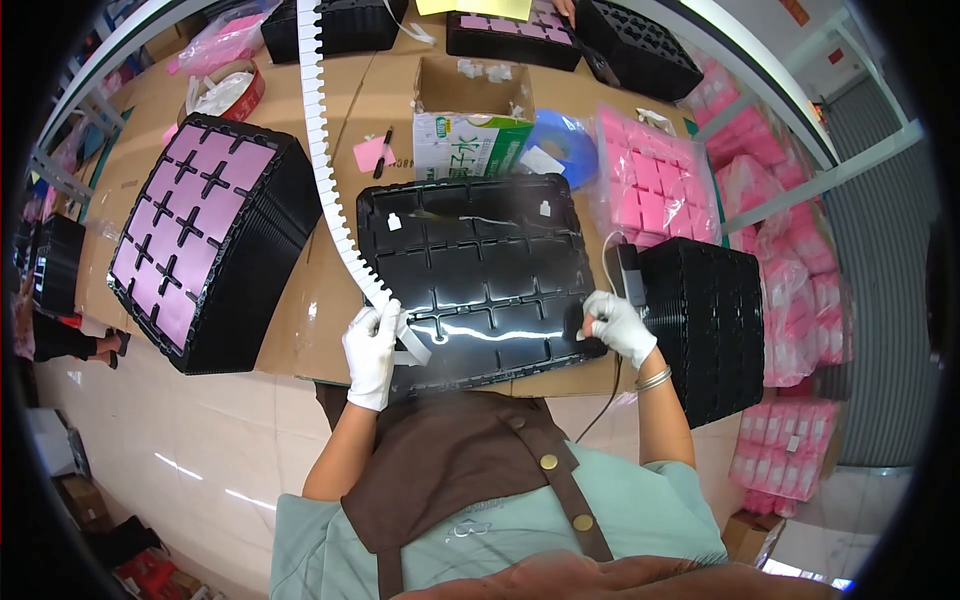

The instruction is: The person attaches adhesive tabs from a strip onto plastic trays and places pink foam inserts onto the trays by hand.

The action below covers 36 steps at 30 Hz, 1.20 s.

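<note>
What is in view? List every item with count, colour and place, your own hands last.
tray: one, black, centre of table, mostly empty, a few small white pieces in its far cells.
strip: one, white, notched, running from the top edge down to the left hand.
tray stack with pink inserts: one, black, left.
empty tray stack: one, black, right.
carton: one, open, white and green, behind the tray.
tape roll: one, blue, beside the carton.
pink packs: many, bagged, right.
pen: one, black, left of carton.
left hand: white glove, holding the strip.
right hand: white glove, on the tray's right edge.
</note>
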Each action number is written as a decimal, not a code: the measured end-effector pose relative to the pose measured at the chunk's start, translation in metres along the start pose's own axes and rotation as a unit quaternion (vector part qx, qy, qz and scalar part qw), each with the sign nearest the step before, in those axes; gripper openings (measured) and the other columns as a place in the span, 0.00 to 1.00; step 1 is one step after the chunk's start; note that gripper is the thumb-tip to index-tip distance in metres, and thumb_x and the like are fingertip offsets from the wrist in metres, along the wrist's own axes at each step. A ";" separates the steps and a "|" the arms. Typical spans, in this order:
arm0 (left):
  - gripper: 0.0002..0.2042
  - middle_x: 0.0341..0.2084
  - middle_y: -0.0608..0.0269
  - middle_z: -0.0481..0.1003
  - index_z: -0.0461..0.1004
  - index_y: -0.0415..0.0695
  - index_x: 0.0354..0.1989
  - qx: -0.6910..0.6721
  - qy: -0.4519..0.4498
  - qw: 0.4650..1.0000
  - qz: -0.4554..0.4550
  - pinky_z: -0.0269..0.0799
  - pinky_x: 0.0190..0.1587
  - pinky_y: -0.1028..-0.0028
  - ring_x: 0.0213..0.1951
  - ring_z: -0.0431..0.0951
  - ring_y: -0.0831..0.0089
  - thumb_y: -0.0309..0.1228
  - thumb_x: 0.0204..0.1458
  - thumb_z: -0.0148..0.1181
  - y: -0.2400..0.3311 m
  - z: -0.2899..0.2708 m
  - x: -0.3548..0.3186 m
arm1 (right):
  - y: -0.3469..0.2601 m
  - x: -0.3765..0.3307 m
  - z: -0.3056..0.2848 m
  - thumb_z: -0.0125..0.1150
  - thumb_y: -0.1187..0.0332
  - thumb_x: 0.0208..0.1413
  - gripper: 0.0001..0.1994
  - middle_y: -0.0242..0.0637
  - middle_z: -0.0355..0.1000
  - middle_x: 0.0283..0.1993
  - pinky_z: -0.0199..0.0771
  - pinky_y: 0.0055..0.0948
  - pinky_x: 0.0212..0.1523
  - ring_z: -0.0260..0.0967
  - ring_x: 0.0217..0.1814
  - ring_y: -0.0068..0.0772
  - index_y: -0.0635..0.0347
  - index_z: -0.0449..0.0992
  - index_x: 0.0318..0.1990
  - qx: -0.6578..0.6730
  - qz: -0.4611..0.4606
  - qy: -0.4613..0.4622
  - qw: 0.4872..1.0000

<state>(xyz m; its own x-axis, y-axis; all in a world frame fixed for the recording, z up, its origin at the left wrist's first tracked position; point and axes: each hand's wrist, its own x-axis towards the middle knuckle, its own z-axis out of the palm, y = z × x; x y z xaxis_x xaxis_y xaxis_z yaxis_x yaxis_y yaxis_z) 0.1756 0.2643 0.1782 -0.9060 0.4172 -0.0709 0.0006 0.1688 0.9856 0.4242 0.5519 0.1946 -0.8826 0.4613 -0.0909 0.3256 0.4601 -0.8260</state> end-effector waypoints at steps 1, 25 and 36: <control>0.12 0.18 0.66 0.68 0.77 0.33 0.28 -0.001 0.002 1.000 0.001 0.60 0.27 0.75 0.23 0.65 0.80 0.32 0.56 0.60 0.000 0.001 0.000 | 0.001 0.006 -0.002 0.59 0.83 0.43 0.05 0.32 0.67 0.25 0.72 0.28 0.35 0.70 0.31 0.27 0.63 0.71 0.22 0.168 0.088 0.015 0.982; 0.10 0.18 0.63 0.70 0.80 0.37 0.28 0.060 -0.002 0.997 0.053 0.62 0.26 0.74 0.22 0.67 0.76 0.31 0.55 0.61 0.004 -0.002 -0.002 | -0.017 0.187 0.001 0.63 0.67 0.43 0.06 0.46 0.76 0.34 0.72 0.40 0.42 0.74 0.40 0.49 0.58 0.79 0.29 -0.300 0.104 0.106 0.942; 0.11 0.19 0.59 0.70 0.80 0.39 0.28 0.070 -0.010 0.997 0.028 0.65 0.28 0.71 0.22 0.70 0.70 0.35 0.54 0.61 0.009 -0.006 0.001 | -0.014 0.174 0.005 0.53 0.79 0.47 0.05 0.37 0.74 0.26 0.70 0.29 0.37 0.72 0.32 0.31 0.59 0.74 0.26 -0.001 0.070 0.180 0.981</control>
<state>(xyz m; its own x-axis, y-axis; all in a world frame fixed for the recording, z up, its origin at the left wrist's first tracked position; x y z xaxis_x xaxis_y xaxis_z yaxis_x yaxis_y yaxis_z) 0.1724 0.2608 0.1876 -0.8940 0.4476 -0.0212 0.1114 0.2679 0.9570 0.2645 0.6218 0.1879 -0.6525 0.7578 -0.0015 0.4367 0.3744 -0.8180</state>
